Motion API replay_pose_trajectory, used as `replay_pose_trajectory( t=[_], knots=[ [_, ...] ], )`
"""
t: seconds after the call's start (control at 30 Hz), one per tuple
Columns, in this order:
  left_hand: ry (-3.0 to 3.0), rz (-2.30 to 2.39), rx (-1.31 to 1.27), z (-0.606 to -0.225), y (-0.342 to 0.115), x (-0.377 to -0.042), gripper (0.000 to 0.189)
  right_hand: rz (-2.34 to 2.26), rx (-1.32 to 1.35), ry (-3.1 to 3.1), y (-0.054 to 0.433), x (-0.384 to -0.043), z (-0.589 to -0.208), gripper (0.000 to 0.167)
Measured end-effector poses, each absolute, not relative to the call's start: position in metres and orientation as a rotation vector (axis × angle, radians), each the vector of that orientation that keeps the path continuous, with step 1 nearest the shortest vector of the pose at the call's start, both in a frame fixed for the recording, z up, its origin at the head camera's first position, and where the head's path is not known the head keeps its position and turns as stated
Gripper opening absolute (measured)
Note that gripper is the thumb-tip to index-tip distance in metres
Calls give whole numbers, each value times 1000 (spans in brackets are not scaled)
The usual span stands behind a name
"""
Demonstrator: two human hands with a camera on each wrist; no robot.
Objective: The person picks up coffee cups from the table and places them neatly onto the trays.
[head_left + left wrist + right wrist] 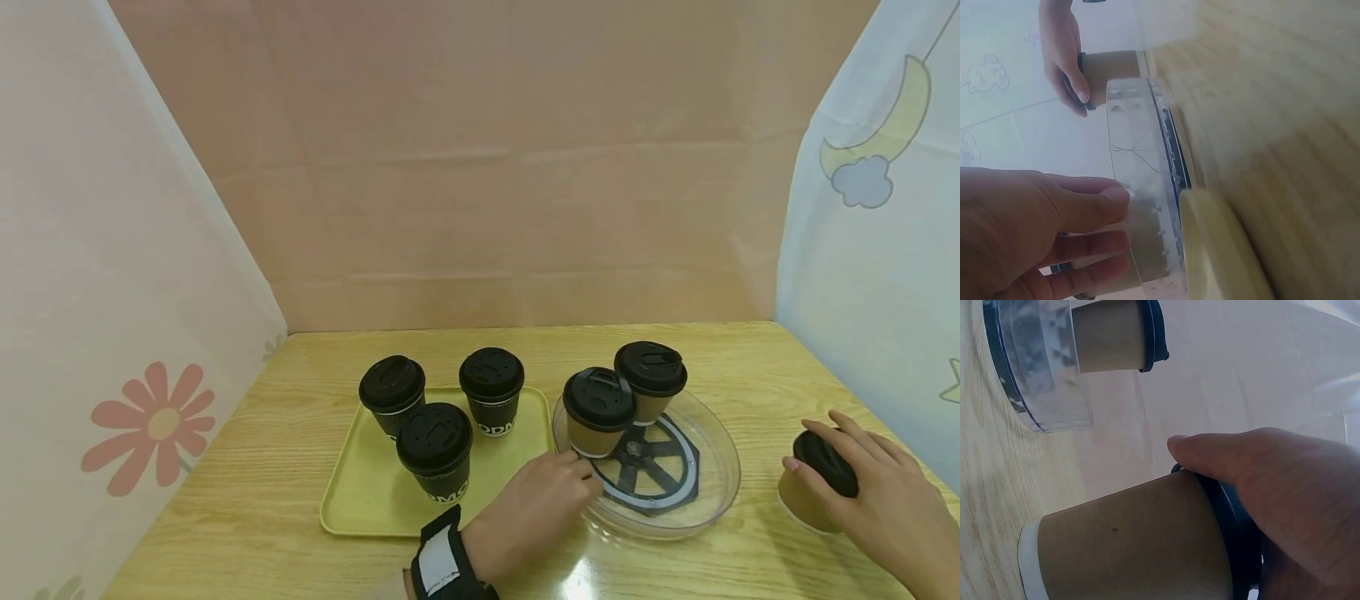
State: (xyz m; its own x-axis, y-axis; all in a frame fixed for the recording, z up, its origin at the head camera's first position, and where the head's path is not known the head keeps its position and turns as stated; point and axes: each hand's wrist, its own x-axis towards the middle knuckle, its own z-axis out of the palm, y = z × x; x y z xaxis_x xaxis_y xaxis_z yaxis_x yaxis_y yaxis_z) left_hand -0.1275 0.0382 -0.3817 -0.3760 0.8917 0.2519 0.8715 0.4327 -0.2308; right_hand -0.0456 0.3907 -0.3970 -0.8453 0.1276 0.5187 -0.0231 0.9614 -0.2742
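Note:
My left hand (546, 493) is at the near-left rim of a round clear turntable (722, 497), pinching it between thumb and fingers (1094, 245). Two brown paper cups with black lids stand on it: a front cup (597, 414) close to that hand and a back cup (651, 377). Off to the right, my right hand (873, 483) grips another lidded brown cup (1135, 540) from above, around its black lid. That cup stands upright on the table; the thumb lies along the lid's edge.
Left of the turntable lies a yellow tray (352, 504) bearing three dark lidded cups: a left one (392, 392), a front one (435, 454) and a right one (492, 390). Tray and turntable nearly touch. Cloth screens (495, 167) rise behind and beside the wooden table (247, 500).

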Motion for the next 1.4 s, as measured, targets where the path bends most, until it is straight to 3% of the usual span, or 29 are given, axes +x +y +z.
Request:
replay_pose_trajectory(
  t=[0.7, 1.07, 1.4],
  knots=[
    [-2455, 128, -1395, -380, 31, -147, 19, 354, -87, -2555, 389, -46, -397, 57],
    [-2332, 118, -1576, -380, 42, -127, 17, 344, -95, -2560, 390, -46, -397, 58],
    [-2300, 206, -1557, -383, 46, -124, 18, 365, -112, -2559, 390, -46, -396, 60]
  ],
)
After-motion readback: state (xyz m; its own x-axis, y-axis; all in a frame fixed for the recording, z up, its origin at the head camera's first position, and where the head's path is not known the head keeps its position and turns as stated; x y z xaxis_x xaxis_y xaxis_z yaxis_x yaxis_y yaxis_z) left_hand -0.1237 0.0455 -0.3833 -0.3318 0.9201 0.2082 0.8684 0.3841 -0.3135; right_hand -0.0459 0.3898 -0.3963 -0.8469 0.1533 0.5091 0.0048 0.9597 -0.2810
